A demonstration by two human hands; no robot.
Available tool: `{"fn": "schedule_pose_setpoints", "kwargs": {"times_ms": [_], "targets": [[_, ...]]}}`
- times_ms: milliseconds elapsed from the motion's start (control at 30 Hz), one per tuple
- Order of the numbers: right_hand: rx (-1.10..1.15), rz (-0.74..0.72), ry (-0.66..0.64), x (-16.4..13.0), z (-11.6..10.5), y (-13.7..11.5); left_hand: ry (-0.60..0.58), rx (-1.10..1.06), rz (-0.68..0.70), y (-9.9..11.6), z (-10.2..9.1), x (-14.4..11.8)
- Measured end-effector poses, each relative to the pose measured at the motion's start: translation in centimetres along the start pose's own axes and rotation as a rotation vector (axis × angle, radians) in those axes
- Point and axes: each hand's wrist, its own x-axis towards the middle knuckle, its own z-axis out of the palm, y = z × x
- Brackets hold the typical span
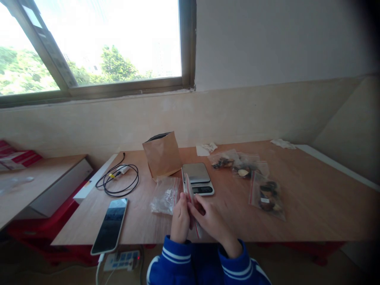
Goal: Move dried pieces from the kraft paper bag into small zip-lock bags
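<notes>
Well to the left of the hands, a phone is laid flat on the table, with a coiled black cable beyond it. Just left of the left hand a stack of empty zip bags is seen. An upright zip bag is pinched between both hands, the right hand pressed close against it. A scale sits just beyond, a brown paper bag behind it. Filled bags lie well to the right.

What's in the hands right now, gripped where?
Both hands, left hand and right hand, pinch a clear zip bag by its lower part, held edge-on; its red-striped top points up.
</notes>
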Motion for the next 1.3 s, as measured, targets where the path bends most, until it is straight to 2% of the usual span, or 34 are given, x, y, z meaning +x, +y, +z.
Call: {"fn": "schedule_pose_setpoints", "kwargs": {"times_ms": [200,467,667,767,933,1033,1133,1233,1300], "targets": [[0.000,-0.012,-0.008,0.1,0.2,0.1,0.029,0.062,0.097,-0.6,-0.3,0.4],[-0.004,0.014,-0.009,-0.1,0.4,0.2,0.017,0.137,0.082,-0.9,-0.9,0.6],[0.034,-0.014,-0.034,-0.1,0.3,0.5,-0.055,0.151,0.059,-0.4,-0.9,0.2],[0.014,-0.040,-0.044,-0.1,0.2,0.6,-0.060,0.190,0.090,-0.4,-1.0,0.2],[-0.037,-0.060,-0.015,-0.1,0.5,0.6,0.058,0.209,0.237,-0.7,-0.9,0.3],[-0.083,-0.081,0.014,0.0,1.0,0.6,0.127,0.175,0.264,-0.7,-0.6,0.2],[-0.123,-0.065,0.122,0.1,0.7,1.6,0.171,0.143,0.272,-0.7,-1.0,0.2],[-0.044,0.024,0.401,0.1,-0.8,3.4,0.315,0.051,0.238,-0.5,-2.1,0.3],[0.084,0.087,0.562,0.0,-1.8,4.3,0.284,0.032,0.219,-0.3,-2.8,0.3]]}}
